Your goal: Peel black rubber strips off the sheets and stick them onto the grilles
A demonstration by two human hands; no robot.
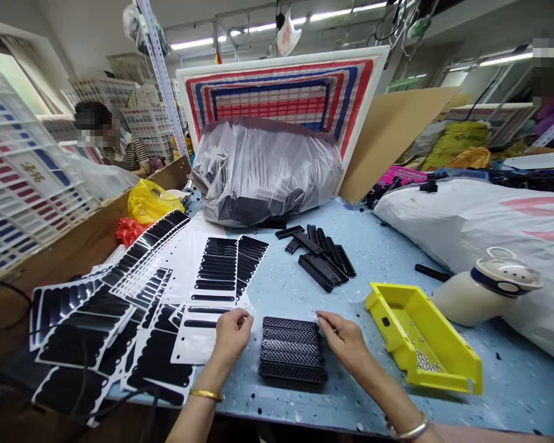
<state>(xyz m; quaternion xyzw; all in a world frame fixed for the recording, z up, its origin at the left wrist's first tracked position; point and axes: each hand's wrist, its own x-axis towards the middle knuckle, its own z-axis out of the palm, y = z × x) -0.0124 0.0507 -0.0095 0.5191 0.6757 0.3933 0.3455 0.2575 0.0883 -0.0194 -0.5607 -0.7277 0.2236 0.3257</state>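
Several black strips (292, 355) lie side by side, forming a compact, roughly rectangular block near the front edge of a pale blue, speckled worktop (351, 400), between a person's 2 bare hands. The strips run left to right and have rounded ends. Their upper faces carry a fine crisscross lattice that catches a greyish sheen, and the nearest side is plain and dark. The left hand (233, 332) has curled fingers with thumb and forefinger close together, at the edge of a white sheet (194, 351) bearing glossy black shapes (216, 264); I cannot tell whether it pinches anything thin. The right hand (344, 335) is loosely bent, its fingertips just beside the block's far right corner (contact cannot be made out). Beyond the block, longer black pieces (323, 258) form a loose pile. On the right, a yellow bin (443, 378) holds tiny silvery bits (427, 362), near a cream bottle (464, 298).
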